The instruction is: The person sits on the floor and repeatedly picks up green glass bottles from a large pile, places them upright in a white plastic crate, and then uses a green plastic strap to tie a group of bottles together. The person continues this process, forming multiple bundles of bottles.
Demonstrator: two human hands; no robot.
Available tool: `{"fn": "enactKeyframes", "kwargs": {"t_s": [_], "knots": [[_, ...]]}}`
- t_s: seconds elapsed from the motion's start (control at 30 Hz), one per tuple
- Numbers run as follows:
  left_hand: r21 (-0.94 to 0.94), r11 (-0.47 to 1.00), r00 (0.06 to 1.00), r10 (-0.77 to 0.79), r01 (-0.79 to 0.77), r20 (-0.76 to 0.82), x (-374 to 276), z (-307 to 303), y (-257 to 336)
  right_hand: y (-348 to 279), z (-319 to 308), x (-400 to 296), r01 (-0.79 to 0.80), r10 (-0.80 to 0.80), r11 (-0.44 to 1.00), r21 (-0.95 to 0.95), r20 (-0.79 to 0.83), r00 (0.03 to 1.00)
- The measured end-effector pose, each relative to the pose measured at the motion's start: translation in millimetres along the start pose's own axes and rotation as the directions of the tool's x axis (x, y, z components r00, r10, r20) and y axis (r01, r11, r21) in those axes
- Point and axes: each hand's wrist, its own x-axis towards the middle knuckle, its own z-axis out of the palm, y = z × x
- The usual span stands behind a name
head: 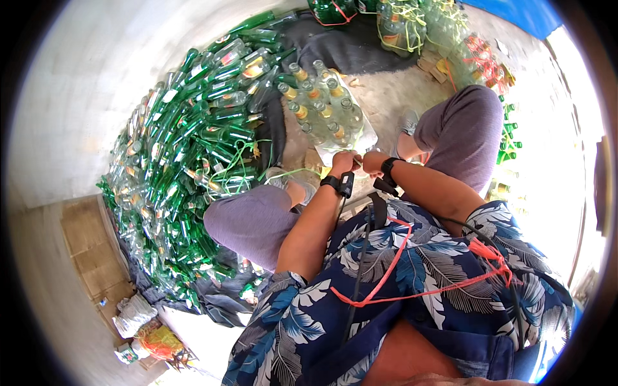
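Both my hands meet close together at the near edge of a cluster of upright clear glass bottles (323, 108), which stands on a pale board (369, 135). My left hand (344, 163) is closed around green plastic twine (301, 171), which trails left towards the bottle pile. Just right of it, my right hand (375, 163) has its fingers curled in; a thin strand seems to pass between the two hands, but what the right fingers pinch is too small to tell. Red twine (400, 258) hangs across my patterned shirt.
A large heap of mostly green glass bottles (183, 140) lies left on dark cloth (333, 43). Twine-tied bottle bundles (400, 29) stand at the top. Green bottles (508, 128) are lined up on the right. Tangled red and yellow twine (161, 341) lies at lower left.
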Motion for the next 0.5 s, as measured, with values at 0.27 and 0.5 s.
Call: {"fn": "enactKeyframes", "kwargs": {"t_s": [0.27, 0.5], "knots": [[-0.11, 0.993, 0.997, -0.041, 0.034, -0.06, 0.7, 6.7, 1.6, 22.7, 14.0, 33.7, 0.181, -0.139, 0.983, 0.034, -0.507, 0.851], [-0.035, 0.994, 0.994, -0.102, 0.103, 0.028, -2.1, 1.8, 9.6, 25.3, 11.1, 43.6, 0.104, -0.046, 0.987, 0.12, -0.411, 0.91]]}}
